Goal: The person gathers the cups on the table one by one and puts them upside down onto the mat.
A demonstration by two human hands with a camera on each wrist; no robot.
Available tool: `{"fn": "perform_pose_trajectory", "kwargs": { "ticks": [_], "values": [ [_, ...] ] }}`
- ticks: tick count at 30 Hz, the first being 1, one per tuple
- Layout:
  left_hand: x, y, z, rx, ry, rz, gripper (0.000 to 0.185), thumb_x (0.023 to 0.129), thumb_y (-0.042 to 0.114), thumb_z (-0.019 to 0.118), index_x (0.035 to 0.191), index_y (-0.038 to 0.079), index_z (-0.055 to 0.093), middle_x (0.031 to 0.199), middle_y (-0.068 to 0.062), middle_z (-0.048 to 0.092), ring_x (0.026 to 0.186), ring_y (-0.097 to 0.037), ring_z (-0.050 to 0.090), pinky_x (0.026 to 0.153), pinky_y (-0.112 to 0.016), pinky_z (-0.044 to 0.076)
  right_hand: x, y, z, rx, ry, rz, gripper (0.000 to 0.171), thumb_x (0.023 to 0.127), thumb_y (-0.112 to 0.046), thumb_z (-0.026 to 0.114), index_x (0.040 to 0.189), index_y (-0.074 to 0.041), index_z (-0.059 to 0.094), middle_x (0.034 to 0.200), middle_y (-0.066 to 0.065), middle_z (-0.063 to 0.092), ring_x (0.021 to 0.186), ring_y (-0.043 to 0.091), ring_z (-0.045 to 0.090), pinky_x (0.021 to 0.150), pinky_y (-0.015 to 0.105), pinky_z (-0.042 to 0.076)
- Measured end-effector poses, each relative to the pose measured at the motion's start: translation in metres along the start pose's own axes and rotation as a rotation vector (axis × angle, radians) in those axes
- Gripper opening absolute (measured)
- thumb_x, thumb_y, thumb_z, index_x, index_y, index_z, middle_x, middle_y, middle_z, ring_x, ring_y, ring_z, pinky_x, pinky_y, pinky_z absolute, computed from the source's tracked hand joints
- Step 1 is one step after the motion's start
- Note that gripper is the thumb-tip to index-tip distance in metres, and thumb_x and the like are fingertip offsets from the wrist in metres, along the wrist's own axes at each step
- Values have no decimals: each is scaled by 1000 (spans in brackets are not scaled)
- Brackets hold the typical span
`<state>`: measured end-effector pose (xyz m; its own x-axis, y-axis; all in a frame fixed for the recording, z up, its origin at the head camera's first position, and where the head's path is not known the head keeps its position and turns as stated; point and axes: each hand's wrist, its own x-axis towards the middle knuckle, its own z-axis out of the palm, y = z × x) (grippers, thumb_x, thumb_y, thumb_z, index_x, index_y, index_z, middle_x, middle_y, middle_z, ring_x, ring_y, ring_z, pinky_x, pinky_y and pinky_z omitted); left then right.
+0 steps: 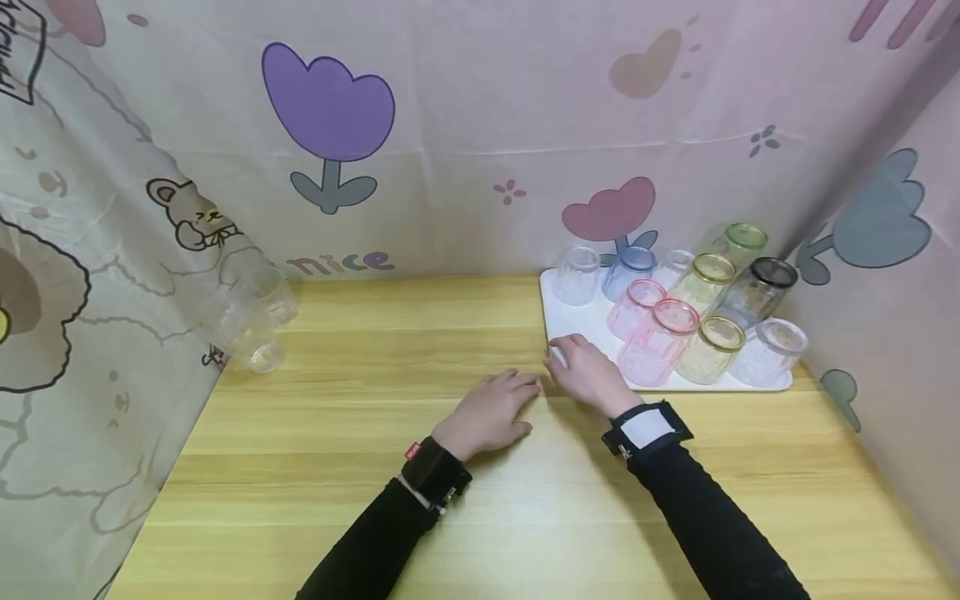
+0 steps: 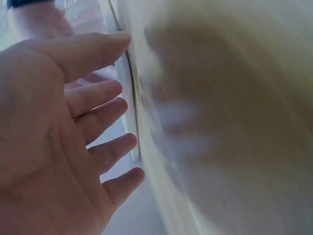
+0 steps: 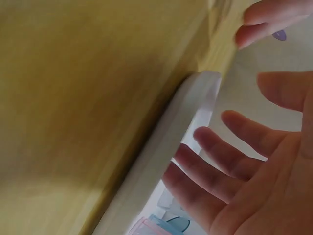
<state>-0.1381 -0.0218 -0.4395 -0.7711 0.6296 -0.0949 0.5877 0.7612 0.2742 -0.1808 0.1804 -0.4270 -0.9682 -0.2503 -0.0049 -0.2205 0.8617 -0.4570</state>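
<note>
My right hand (image 1: 588, 372) is at the front left corner of a white tray (image 1: 579, 318), its fingertips over the rim. In the right wrist view its fingers are loosely bent and apart beside the tray's edge (image 3: 161, 142), with nothing held. My left hand (image 1: 489, 414) is left of the tray, palm down close over the table, fingers spread. Grouped on the tray are several glasses, among them a tall pink glass (image 1: 654, 354), a blue glass (image 1: 630, 273), a yellow glass (image 1: 705, 354), a dark-rimmed glass (image 1: 753, 293) and a clear glass (image 1: 767, 357).
Several clear glasses (image 1: 262, 346) sit at the left edge of the wooden table (image 1: 375, 333). A patterned curtain (image 1: 465, 100) hangs along the back and both sides. At the tray's back right is a green glass (image 1: 742, 240).
</note>
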Motion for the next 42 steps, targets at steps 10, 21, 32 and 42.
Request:
{"fn": "perform_pose_trajectory", "kwargs": {
  "ticks": [10,21,32,42],
  "values": [
    [-40,-54,-31,-171,134,-143,68,99,24,69,158,7,40,168,-12,29,156,-34,25,127,-51,19,0,4,5,-87,35,-52,35,93,-16,69,122,3,70,129,22,66,119,44,63,96,59,55],
    [-93,-137,-68,-301,808,-382,85,94,8,72,164,5,22,172,-15,12,157,-38,14,128,-55,16,-2,8,6,-129,87,-93,19,88,-13,72,102,0,77,122,17,70,112,41,66,88,57,58],
    [-149,-198,-84,-557,1353,-820,118,90,25,80,166,14,-10,172,-5,-17,154,-8,-10,125,-33,1,-2,6,10,-132,120,-101,15,88,-12,72,97,-2,76,121,16,71,110,40,67,83,57,60],
    [-165,-236,-78,-807,1266,-1003,117,82,41,88,159,15,3,162,-11,8,153,-19,13,124,-22,10,-3,8,13,-137,138,-100,16,88,-13,72,98,-1,76,120,15,72,109,40,68,80,57,60]
  ]
}}
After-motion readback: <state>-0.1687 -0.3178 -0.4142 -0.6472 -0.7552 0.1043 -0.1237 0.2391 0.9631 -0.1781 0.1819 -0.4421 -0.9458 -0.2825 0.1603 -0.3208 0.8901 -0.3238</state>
